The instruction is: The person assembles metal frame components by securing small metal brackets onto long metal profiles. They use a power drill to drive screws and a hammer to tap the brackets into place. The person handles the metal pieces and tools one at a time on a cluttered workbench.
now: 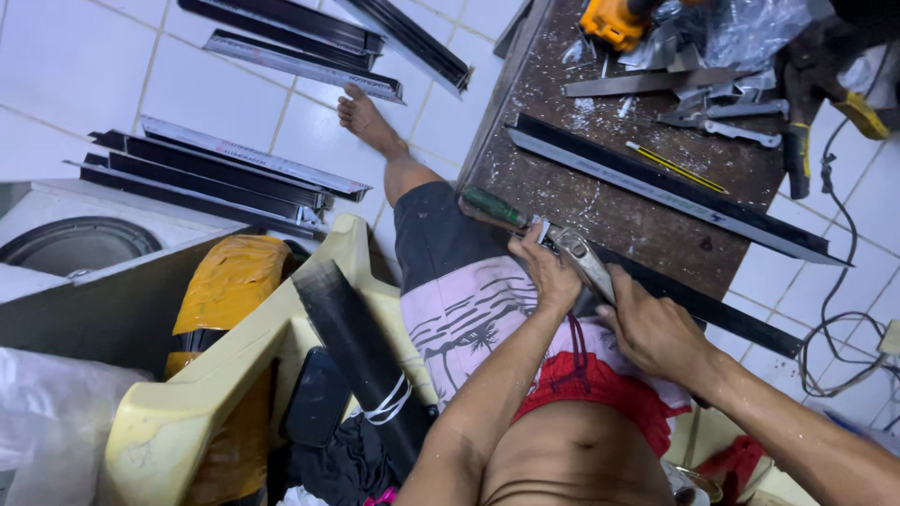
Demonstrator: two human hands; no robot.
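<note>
My left hand (546, 272) grips a hand tool (539, 230) with green handles and a silvery metal head, at the near edge of a dark wooden workbench (600, 201). My right hand (653, 330) presses on a long black metal profile (712, 309) that runs along the bench's near edge, right beside the tool's head. The tool's jaws meet the profile between my two hands; the contact point is hidden by my fingers.
A second long black and silver profile (675, 192) and a yellow pencil (677, 169) lie on the bench. A yellow power tool (609, 21), metal offcuts and plastic wrap crowd its far end. More black profiles (216, 173) lie on the white tiled floor. A cream plastic chair (202, 394) stands left.
</note>
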